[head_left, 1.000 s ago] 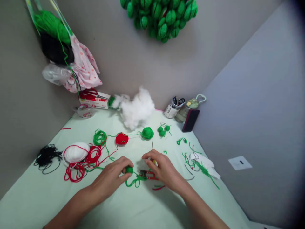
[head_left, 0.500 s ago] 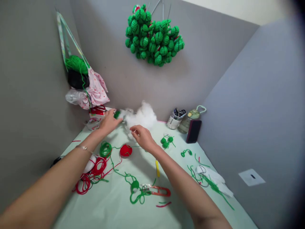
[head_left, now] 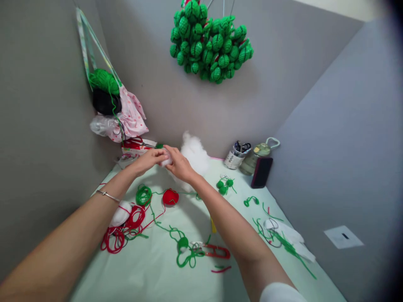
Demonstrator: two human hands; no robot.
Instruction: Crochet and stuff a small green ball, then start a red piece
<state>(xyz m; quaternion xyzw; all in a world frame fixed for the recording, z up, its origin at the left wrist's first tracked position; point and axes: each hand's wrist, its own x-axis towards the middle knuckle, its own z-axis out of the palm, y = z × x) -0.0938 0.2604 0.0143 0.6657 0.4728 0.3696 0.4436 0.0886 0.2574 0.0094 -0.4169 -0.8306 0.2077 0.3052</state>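
Hand shift: left hand (head_left: 151, 160) and right hand (head_left: 180, 164) have drawn together.
Left grip: fingers pinching a small fluffy white fibre tuft (head_left: 166, 157).
Right grip: thumb and fingers pinching its other side.
Tuft's place: between both hands, left of the large white fluffy heap (head_left: 197, 155).

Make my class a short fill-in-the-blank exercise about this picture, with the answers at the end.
1. The left hand and right hand hold a ____ tuft.
2. A bracelet circles the ____ wrist.
3. The ball right of the green coil is ____.
4. The hanging bunch is mostly ____.

Answers: white; left; red; green.
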